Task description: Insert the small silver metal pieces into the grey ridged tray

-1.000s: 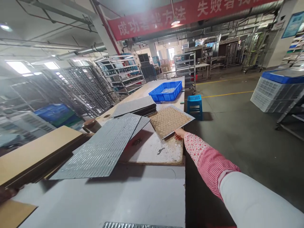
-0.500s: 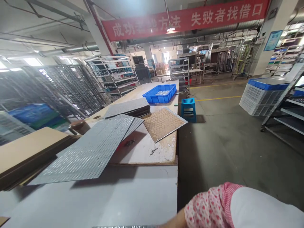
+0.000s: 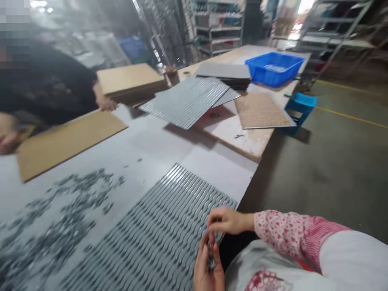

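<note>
1. Far left, another person (image 3: pixel 39 81) in dark clothes leans over the surface (image 3: pixel 169 149). One of their hands rests by a flat brown board (image 3: pixel 68 139). Keep clear of their side.

2. Next come the loose little grey pieces (image 3: pixel 51 218), spread over the surface. They lie well apart from the hands, so more can be reached from there if needed.

3. In the middle lies the big grey wavy sheet (image 3: pixel 145 238), flat, with its near corner at the surface edge. It is the thing being worked on. Keep it flat and do not let it slide off.

4. The left hand (image 3: pixel 207 266) is low, at the sheet's near edge. Its grip is cupped around a small bunch of little grey pieces (image 3: pixel 210 258). Hold them loosely but safely, so none drop.

5. The right hand (image 3: pixel 226 221) is just above it, over the sheet's corner. Its fingertips are pinched together; I cannot tell if a piece sits between them. Pick one piece at a time and press it neatly into a row.

6. Far right and back are more grey sheets (image 3: pixel 188 101), a tan dotted sheet (image 3: pixel 260 111), a blue tray (image 3: pixel 273 68) and a blue stool (image 3: pixel 298 107). Leave them alone.
</note>
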`<state>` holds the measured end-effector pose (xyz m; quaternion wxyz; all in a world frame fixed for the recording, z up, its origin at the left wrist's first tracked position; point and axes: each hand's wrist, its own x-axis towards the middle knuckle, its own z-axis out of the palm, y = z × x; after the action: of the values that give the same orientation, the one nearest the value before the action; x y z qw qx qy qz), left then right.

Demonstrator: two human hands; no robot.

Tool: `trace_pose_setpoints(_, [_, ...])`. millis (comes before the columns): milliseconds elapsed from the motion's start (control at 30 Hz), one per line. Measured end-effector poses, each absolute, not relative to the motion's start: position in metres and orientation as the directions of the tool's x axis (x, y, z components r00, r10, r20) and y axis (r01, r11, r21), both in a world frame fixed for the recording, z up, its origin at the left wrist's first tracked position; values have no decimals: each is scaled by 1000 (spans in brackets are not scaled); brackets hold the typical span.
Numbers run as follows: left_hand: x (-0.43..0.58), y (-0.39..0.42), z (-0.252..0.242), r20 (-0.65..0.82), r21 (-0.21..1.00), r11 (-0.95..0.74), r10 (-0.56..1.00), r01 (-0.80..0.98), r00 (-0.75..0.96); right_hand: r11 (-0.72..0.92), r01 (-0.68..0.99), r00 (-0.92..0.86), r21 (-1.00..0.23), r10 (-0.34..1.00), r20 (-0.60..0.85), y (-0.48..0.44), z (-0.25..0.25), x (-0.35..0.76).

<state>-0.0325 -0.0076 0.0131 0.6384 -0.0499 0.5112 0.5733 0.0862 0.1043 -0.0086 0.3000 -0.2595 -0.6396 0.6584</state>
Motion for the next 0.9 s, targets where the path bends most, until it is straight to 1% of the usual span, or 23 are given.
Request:
trace_pose_setpoints(33, [-32, -11, 11, -748, 487, 315, 632, -815, -203, -55, -53, -633, -997, 774, -9, 114, -9, 91])
trace_pose_setpoints(67, [-31, -13, 11, -785, 428, 295, 590, -854, -189, -109, -42, -587, -993, 807, -63, 124, -10, 95])
trace_pose_setpoints(133, [-29, -13, 13, -808, 301, 245, 578, -922, -110, -168, -2, -477, -986, 867, -147, 147, -13, 104])
trace_pose_setpoints(200, [-27, -10, 18, -786, 188, 213, 619, -959, -17, -180, 12, -429, -984, 888, -168, 167, -15, 111])
trace_pose_setpoints(267, [-25, -8, 23, -775, 137, 210, 632, -968, 27, -166, 28, -441, -986, 883, -161, 182, -16, 116])
trace_pose_setpoints(367, [-25, -5, 26, -798, 177, 230, 603, -957, -2, -76, 138, -478, -987, 868, -134, 197, -17, 117])
trace_pose_setpoints(433, [-25, -4, 27, -787, 190, 230, 617, -955, -8, 56, 267, -487, -962, 869, -85, 204, -18, 116])
trace_pose_setpoints(533, [-28, -5, 24, -758, 147, 216, 651, -965, 30, 281, 412, -560, -867, 829, 2, 212, -16, 114])
trace_pose_setpoints(600, [-28, -6, 21, -758, 135, 212, 651, -968, 37, 366, 437, -623, -822, 782, 17, 215, -13, 113])
trace_pose_setpoints(733, [-25, -9, 16, -774, 197, 230, 634, -953, -7, 358, 405, -676, -841, 737, -12, 211, -7, 105])
trace_pose_setpoints(800, [-23, -9, 15, -785, 233, 248, 619, -940, -31, 382, 376, -715, -844, 699, -2, 207, -7, 96])
trace_pose_setpoints(900, [-20, -8, 16, -805, 269, 261, 590, -927, -67, 495, 385, -778, -779, 628, 15, 199, -10, 80])
